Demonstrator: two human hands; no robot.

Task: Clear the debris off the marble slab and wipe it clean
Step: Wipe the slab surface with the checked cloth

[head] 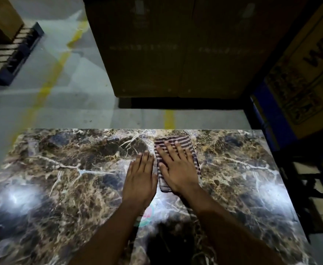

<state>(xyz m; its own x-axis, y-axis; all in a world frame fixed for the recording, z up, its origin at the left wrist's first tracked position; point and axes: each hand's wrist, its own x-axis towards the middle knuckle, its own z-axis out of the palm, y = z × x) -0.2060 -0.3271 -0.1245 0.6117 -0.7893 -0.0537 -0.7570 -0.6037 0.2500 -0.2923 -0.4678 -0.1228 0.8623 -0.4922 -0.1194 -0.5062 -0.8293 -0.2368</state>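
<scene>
A brown marble slab with pale veins is seen from above, filling the near half of the view and serving as the worktop. Bright patches of reflected light are seen on its left, right and near-centre parts. A folded cloth with dark and pale stripes is laid on the far-centre part of the slab, close to its far edge. The right hand is pressed flat on the cloth, palm down, with the fingers straight and spread; nothing is clasped in its grip. The left hand is laid flat on the bare marble just beside the cloth on its left, with the fingers straight and held together; its grip is likewise flat and nothing is held. The two hands are side by side, nearly touching. Both forearms are bare and are extended from the near edge of the view.

Beyond the slab a grey floor is marked with yellow lines. A large dark cardboard box is set on the floor at far centre, and a printed box is seen at the far right. A dark pallet carrying a brown box is seen at the far left.
</scene>
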